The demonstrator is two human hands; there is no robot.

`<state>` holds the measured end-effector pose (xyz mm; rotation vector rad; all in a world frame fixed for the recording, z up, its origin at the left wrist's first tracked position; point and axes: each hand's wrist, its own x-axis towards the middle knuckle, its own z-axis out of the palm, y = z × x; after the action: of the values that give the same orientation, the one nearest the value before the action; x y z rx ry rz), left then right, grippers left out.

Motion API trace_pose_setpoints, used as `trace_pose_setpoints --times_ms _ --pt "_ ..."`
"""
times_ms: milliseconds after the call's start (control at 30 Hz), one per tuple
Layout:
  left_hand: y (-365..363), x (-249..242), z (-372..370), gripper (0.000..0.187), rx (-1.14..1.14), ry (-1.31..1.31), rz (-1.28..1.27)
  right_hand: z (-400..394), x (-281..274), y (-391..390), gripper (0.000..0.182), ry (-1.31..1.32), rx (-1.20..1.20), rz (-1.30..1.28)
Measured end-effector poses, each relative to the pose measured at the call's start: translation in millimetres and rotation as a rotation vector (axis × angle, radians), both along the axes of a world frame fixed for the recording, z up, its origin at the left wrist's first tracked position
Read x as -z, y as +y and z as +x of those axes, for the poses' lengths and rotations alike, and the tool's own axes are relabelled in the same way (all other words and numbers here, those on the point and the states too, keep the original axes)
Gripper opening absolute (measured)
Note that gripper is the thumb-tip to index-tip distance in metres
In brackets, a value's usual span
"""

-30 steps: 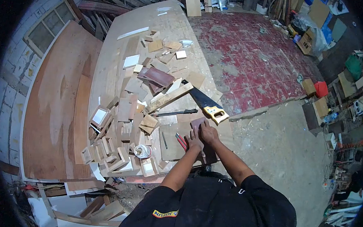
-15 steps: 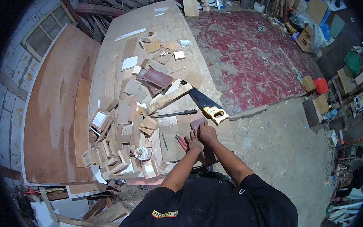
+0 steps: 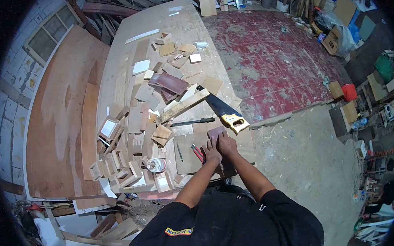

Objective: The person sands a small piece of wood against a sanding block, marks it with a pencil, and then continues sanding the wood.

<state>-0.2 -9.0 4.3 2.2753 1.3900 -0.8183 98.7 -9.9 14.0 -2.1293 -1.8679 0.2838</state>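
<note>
At the near edge of the workbench, a small flat reddish-brown piece (image 3: pixel 216 132) lies under my hands; its exact kind cannot be made out. My right hand (image 3: pixel 227 145) is closed over its near right part, knuckles up. Just left of that, my left hand (image 3: pixel 212 154) rests with fingers stretched forward, their tips touching the piece. Both hands are over a thin brown board (image 3: pixel 185 167). Beside my left hand lies a red-and-black hand tool (image 3: pixel 197 153), partly covered. A dark pencil (image 3: pixel 179 152) is farther left on the board.
A handsaw (image 3: pixel 226 111) with a yellow-and-black handle lies at the bench's right edge. Near it are a wooden strip (image 3: pixel 184 106) and a black bar-shaped tool (image 3: pixel 191 122). Wood offcuts (image 3: pixel 162 134) and a white tub (image 3: pixel 156 165) crowd the left side.
The view has shifted very slightly. Both hands stay at the reddish-brown piece, with hardly any visible movement.
</note>
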Motion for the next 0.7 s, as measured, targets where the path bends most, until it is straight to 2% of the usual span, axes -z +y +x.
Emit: trace_pose_setpoints --times_ms 67,133,167,233,300,367,400,467,500,567,633,667,700 --pt "-1 -2 0 0.115 -0.013 -0.028 0.026 -2 -13 -6 0.025 0.011 -0.035 -0.118" --pt "1 -3 1 0.130 0.082 0.090 -0.030 -3 -25 -11 0.025 0.012 -0.027 -0.174" --pt "0 -1 1 0.130 0.085 0.085 -0.027 -3 -30 -13 0.024 0.016 -0.018 -0.230" --pt "-3 5 0 0.097 0.063 0.074 0.084 -1 -39 -13 0.024 -0.011 -0.029 -0.264" --pt "-6 23 -1 0.097 0.054 0.041 0.122 0 -44 -14 0.024 -0.031 -0.042 -0.298" --pt "-1 18 -1 0.096 0.040 0.009 0.164 4 -45 -12 0.025 0.016 -0.078 -0.301" --pt "0 17 -1 0.094 0.047 0.020 0.105 5 -43 -13 0.025 0.018 -0.080 -0.302" --pt "-2 3 -3 0.093 0.045 0.035 0.033 7 -33 -19 0.026 0.215 -0.122 0.288" --pt "-1 -5 -4 0.089 0.076 0.022 0.022 8 -32 -22 0.026 0.220 -0.127 0.278" --pt "-4 -3 -4 0.086 0.107 0.012 -0.004 13 -52 -27 0.033 0.705 -0.056 0.323" --pt "-4 10 -2 0.085 0.066 -0.045 0.100 13 -70 -35 0.035 0.811 -0.031 0.297" --pt "-4 24 -5 0.085 0.043 -0.145 0.225 13 -85 -39 0.034 0.964 0.019 0.274" --pt "-4 38 -6 0.085 0.046 -0.145 0.225 13 -94 -42 0.034 1.117 0.071 0.250"
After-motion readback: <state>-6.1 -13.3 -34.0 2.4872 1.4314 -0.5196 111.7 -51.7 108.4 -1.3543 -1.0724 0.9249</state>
